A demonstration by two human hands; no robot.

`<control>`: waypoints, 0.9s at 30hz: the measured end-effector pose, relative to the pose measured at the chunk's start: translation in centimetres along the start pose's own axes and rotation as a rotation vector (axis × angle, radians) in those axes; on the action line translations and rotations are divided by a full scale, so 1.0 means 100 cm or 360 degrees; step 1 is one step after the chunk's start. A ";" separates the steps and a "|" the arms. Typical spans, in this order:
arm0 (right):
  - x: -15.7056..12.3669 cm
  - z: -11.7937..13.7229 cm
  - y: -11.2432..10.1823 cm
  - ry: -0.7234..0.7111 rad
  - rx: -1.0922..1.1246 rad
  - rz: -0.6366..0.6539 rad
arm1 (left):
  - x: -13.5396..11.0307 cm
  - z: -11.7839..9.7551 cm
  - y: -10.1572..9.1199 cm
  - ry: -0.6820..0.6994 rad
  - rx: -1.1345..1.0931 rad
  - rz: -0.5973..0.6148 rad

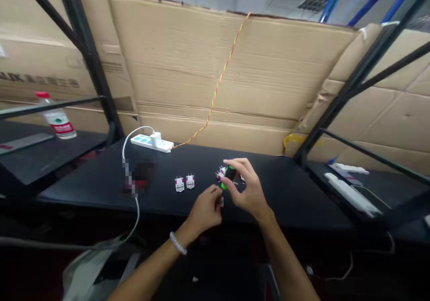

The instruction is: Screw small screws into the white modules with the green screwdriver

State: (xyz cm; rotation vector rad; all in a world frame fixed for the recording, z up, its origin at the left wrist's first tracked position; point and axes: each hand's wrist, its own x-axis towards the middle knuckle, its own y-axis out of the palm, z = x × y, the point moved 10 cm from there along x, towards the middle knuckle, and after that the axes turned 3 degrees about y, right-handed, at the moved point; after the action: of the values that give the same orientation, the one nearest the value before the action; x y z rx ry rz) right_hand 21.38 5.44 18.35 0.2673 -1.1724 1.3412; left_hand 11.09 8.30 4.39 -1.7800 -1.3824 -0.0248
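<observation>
Screwdriver, rounded, black-and-green, tilts near pronged white plugs.

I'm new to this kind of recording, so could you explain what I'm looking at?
There is no machine here, just a person's two bare hands. The single picture comes from a camera worn on their head, looking forward and down.

The right hand holds a green-and-black tool, probably a screwdriver. The left hand is closed near its lower end; what it pinches is mostly hidden.

On the black table, two small plugs sit side by side, with another plug close to the tool. Farther back is a white power strip, before a cardboard wall.
</observation>
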 end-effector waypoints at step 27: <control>-0.001 0.000 0.000 -0.0059 0.0124 0.0080 | 0.002 -0.003 -0.003 -0.0037 0.0022 0.0003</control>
State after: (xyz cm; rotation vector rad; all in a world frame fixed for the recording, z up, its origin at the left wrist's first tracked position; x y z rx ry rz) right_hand 21.34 5.36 18.27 0.3215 -1.1662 1.4333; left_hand 11.04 8.21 4.89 -1.7754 -1.3940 0.0060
